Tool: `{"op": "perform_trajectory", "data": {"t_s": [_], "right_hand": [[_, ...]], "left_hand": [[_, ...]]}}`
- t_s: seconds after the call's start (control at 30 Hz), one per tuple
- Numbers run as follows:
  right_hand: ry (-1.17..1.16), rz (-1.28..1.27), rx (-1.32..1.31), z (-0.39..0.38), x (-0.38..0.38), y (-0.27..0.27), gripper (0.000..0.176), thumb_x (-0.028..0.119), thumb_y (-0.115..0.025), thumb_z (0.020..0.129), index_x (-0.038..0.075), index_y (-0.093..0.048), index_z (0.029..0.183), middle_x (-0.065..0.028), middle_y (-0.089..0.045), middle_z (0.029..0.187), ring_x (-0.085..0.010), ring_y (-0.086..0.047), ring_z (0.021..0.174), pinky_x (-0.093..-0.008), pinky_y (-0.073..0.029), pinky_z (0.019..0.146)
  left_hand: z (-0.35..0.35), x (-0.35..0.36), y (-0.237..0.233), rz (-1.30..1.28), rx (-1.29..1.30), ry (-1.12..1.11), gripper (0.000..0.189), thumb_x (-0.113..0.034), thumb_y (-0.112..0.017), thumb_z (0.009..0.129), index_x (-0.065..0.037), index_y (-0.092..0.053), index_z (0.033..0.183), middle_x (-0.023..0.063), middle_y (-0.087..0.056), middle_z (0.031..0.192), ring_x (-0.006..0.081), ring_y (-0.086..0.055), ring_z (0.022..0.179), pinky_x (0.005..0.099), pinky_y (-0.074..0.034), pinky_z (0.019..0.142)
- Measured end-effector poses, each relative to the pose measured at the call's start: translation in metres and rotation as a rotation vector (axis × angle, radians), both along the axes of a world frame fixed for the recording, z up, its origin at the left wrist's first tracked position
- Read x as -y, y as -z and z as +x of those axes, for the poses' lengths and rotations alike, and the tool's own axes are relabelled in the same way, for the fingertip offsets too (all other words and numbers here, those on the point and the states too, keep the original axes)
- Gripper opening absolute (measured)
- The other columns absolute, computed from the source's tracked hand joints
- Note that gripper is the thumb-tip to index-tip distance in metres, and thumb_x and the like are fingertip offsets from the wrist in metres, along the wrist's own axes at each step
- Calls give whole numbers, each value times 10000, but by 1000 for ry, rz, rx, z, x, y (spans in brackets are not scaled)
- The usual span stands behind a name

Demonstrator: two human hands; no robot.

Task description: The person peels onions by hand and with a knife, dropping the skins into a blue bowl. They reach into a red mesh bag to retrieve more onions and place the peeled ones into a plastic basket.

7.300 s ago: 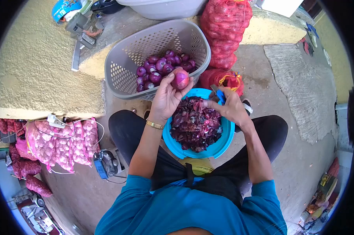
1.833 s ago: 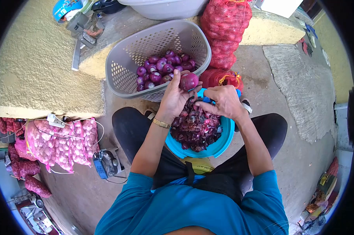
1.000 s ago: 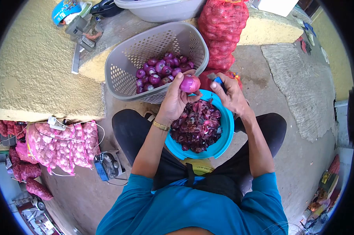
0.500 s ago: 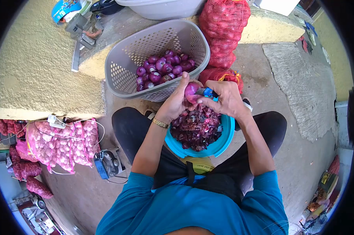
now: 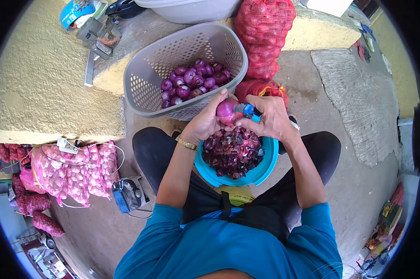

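My left hand (image 5: 204, 122) is wrapped round a red onion (image 5: 226, 111) above a turquoise basin (image 5: 268, 162). Between the fingers of my right hand (image 5: 271, 116) is a small blue-handled knife (image 5: 248, 109), its blade against the onion's right side. Dark red onion skins (image 5: 232, 153) fill much of the basin, which stands between my knees. Beyond my left hand, a grey perforated basket (image 5: 142, 100) holds several purple onions (image 5: 190, 76).
Red mesh sacks of onions (image 5: 265, 37) stand right of the basket. Pink net bags of bulbs (image 5: 75, 169) and a blue-and-grey device (image 5: 127, 194) are at the left. A pale basin (image 5: 189, 11) sits on the ledge beyond.
The onion has turned slightly in my left hand, and the knife has shifted a little on its right side. Both hands stay above the basin.
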State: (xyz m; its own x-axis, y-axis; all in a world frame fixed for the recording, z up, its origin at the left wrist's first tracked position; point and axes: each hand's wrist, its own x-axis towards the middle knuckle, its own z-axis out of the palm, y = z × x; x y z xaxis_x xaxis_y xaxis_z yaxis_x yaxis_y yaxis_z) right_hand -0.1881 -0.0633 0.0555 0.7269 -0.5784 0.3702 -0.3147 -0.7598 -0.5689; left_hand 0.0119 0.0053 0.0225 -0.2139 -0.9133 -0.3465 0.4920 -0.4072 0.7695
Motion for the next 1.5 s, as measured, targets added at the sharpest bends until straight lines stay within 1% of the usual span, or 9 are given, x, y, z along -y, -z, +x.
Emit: {"op": "perform_trajectory", "data": {"t_s": [0.17, 0.3, 0.37, 0.67, 1.0, 1.3, 1.4, 1.47, 1.5], "right_hand": [[-6, 13, -2, 0, 0, -1, 535, 526, -802, 707, 51, -558, 724, -130, -552, 615, -343, -592, 583, -406, -433, 516], [-14, -8, -14, 0, 1, 0, 537, 525, -799, 712, 50, -547, 710, -128, -546, 611, -342, -583, 576, -406, -426, 512], [-31, -24, 2, -1, 1, 1, 529, 519, -794, 720, 52, -546, 706, -125, -545, 612, -340, -574, 570, -405, -419, 507], [-32, -31, 3, -2, 2, 1, 463, 466, -782, 750, 57, -569, 721, -122, -567, 625, -342, -582, 581, -409, -428, 510], [-44, -36, -11, -1, 3, 5, 425, 432, -759, 785, 55, -574, 719, -127, -577, 630, -345, -598, 596, -411, -431, 510], [-41, -12, -18, -1, 4, 10, 417, 397, -733, 831, 56, -582, 647, -134, -548, 553, -339, -565, 513, -413, -407, 471], [-36, 2, 3, -1, 3, 9, 414, 401, -745, 818, 59, -601, 634, -139, -557, 544, -331, -564, 492, -409, -404, 457], [-34, 19, 11, -1, 1, 8, 418, 433, -760, 792, 72, -618, 636, -139, -568, 544, -325, -568, 487, -406, -410, 452], [-36, 17, 11, -1, 0, 8, 418, 433, -760, 792, 72, -618, 636, -139, -568, 544, -325, -568, 487, -406, -410, 452]], "left_hand": [[3, 1, 1, -28, 35, 93, 501, -552, -354, 1022, -87, -496, 1142, 66, -636, 983, 128, -644, 715, 303, -582, 565], [0, 1, 0, -39, 70, 83, 517, -561, -347, 1020, -80, -500, 1133, 65, -635, 964, 123, -639, 702, 304, -584, 567], [-6, 1, -3, -41, 113, 46, 535, -634, -370, 987, -126, -540, 1003, 32, -616, 733, 88, -555, 515, 188, -385, 414], [-6, 0, -6, 13, 122, 64, 556, -637, -354, 990, -115, -546, 1000, 65, -628, 712, 84, -540, 497, 188, -351, 396], [-6, 0, -8, 19, 124, 61, 535, -616, -354, 1000, -114, -538, 984, 61, -615, 695, 90, -522, 468, 198, -356, 385], [-3, 0, -5, -8, 130, 81, 515, -599, -365, 1005, -118, -546, 966, 43, -587, 666, 87, -522, 472, 197, -363, 394], [-1, 2, -1, 49, 127, 43, 511, -594, -379, 1003, -116, -554, 974, 49, -605, 705, 100, -554, 512, 207, -402, 415], [5, 6, 11, 7, 22, 15, 530, -579, -401, 1000, -75, -561, 1039, 67, -634, 849, 140, -635, 652, 286, -538, 499], [3, 7, 8, 5, 23, 13, 530, -579, -401, 1000, -75, -561, 1039, 67, -634, 849, 140, -635, 652, 286, -538, 499]]}}
